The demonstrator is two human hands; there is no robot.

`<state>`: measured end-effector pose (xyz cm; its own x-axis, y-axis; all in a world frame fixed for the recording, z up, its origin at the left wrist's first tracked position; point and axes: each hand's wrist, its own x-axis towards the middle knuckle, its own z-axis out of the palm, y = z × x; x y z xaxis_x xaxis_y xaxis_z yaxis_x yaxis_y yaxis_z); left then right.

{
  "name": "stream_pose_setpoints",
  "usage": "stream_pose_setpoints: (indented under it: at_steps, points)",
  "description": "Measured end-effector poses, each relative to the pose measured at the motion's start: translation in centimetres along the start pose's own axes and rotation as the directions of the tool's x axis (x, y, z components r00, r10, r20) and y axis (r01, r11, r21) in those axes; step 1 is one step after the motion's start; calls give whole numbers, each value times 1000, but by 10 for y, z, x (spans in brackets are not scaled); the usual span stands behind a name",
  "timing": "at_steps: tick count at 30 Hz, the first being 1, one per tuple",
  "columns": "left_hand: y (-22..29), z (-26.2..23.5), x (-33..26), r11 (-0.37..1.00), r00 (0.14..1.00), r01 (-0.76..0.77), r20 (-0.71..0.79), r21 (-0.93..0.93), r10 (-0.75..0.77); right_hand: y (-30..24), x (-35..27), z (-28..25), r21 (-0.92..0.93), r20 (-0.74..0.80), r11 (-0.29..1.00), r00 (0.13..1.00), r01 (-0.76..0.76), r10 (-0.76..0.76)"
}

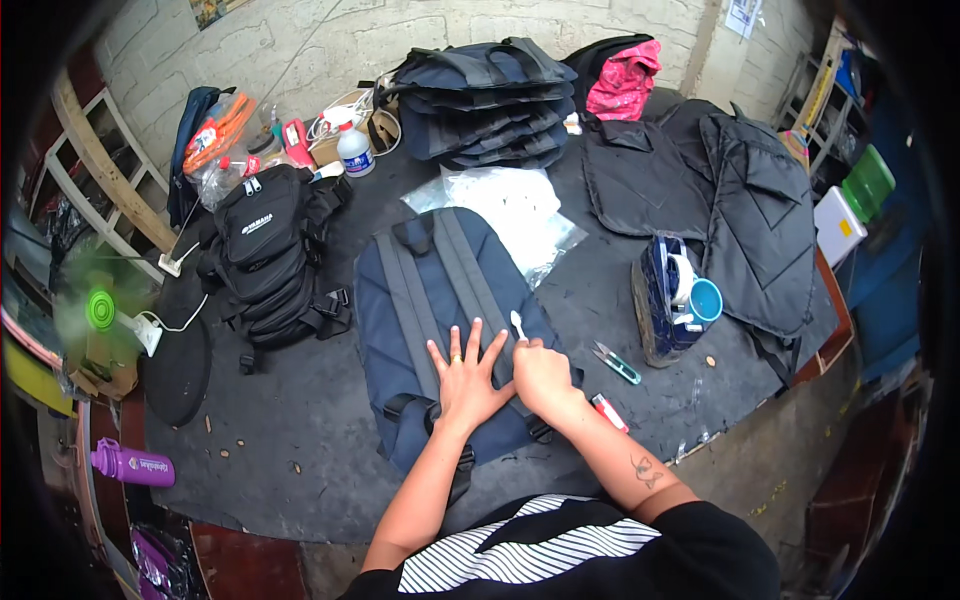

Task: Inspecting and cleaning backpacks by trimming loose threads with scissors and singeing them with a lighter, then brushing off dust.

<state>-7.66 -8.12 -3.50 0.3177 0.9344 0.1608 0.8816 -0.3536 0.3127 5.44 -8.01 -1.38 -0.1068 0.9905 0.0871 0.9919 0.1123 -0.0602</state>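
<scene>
A navy backpack with grey straps (400, 290) lies flat on the black table in front of me. My left hand (468, 385) is pressed on it, fingers spread and holding nothing, with a ring on one finger. Just to its right, my right hand (548, 380) is closed in a fist around a toothbrush (517, 322); only the white head end sticks out above the fist. The fist rests over the right part of the backpack. Thread snips (616, 364) with a teal handle lie to the right, and a small red and white item (608, 412) sits beside my right forearm.
A black backpack (265, 255) stands left. Stacked navy bags (485, 105) are at the back, with clear plastic bags (515, 215) before them. A blue tape dispenser (660, 310), a cup (706, 300) and black padded pieces (760, 220) lie right. A small green fan (100, 310) blurs at left.
</scene>
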Motion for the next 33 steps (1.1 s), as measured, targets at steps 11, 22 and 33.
stream_pose_setpoints:
  at_steps: [11, 22, 33]
  points:
    - [4, 1, 2, 999, 998, -36, -46, -10, 35, 33, 31, -1, 247, -56, 965, 993, -85, 102]
    - [4, -2, -4, 1000, 1000, -25, -17, 6, 26, 18, 14, 2, 218, 72, 967, 990, -135, 122]
    - [-4, 3, -4, 998, 999, -54, 10, 13, 54, 89, -17, -51, 611, -70, 791, 995, -14, 71]
